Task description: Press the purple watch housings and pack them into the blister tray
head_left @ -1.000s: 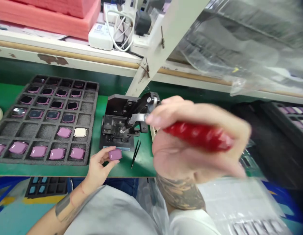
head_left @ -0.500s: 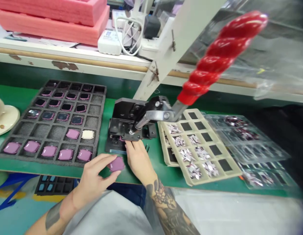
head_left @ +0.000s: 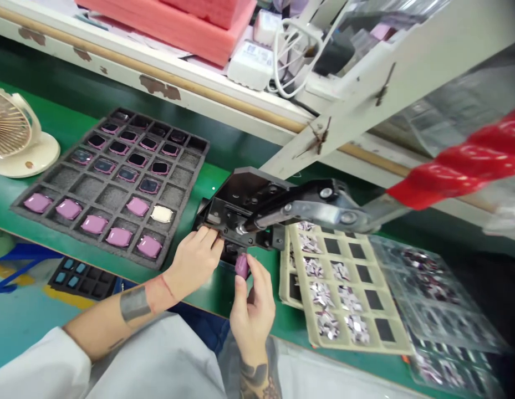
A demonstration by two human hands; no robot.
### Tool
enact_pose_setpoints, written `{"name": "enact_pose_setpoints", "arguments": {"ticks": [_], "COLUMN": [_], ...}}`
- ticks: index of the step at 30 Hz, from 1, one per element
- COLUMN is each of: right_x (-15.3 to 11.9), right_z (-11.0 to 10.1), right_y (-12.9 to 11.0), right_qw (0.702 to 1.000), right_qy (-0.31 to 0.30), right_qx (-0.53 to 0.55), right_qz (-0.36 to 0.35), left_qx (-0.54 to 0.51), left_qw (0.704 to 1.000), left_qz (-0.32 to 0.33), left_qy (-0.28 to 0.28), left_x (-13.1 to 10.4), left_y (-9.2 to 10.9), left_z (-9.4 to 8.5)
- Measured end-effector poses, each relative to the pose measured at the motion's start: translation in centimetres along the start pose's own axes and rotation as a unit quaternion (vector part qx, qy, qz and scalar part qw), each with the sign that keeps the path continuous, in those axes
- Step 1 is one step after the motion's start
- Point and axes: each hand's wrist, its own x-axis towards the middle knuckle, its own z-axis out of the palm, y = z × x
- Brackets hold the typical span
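The black hand press (head_left: 249, 199), with a red ribbed lever handle (head_left: 460, 160), stands in front of me on the green bench. My left hand (head_left: 194, 260) reaches in under its upper plate from the left. Its fingers are curled and their tips are hidden, so what they hold cannot be made out. Just right of it, my right hand (head_left: 254, 307) pinches a purple watch case (head_left: 241, 266) between thumb and fingers, on edge at the press's front. In the grey foam tray (head_left: 105, 195) on the left lie more purple cases, several with dark screens, and one cream piece (head_left: 162, 214).
To the right, beige compartment trays (head_left: 357, 349) contain small shiny parts, beside clear plastic trays (head_left: 438, 310). A cream fan (head_left: 16, 133) stands far left. A white shelf beam (head_left: 224, 100) and slanted post (head_left: 348, 105) rise behind the press.
The left hand, which held a purple case, has moved up to the press. The right hand has come out from under it and now holds a purple case. The view has turned and tilted.
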Motion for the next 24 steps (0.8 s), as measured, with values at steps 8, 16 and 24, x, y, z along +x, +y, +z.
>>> {"name": "enact_pose_setpoints", "arguments": {"ticks": [8,16,24], "right_x": [-1.1,-1.5,-1.7], "right_z": [-1.7,-0.7,-0.1], "right_y": [1.8,2.3,1.6], "right_qw": [0.999,1.000,0.999], "right_qy": [-0.001,-0.016,0.018], "right_qx": [-0.017,0.008,-0.008], "right_qz": [0.029,0.020,-0.025], "left_qx": [-0.012,-0.019,-0.184], "left_qw": [1.000,0.999,0.983], "left_qz": [0.010,0.020,0.013], "left_qy": [-0.007,-0.026,-0.013], "left_x": [0.7,-0.4,-2.3], "left_y": [0.8,1.0,0.8], "left_z": [1.9,2.4,1.6]}}
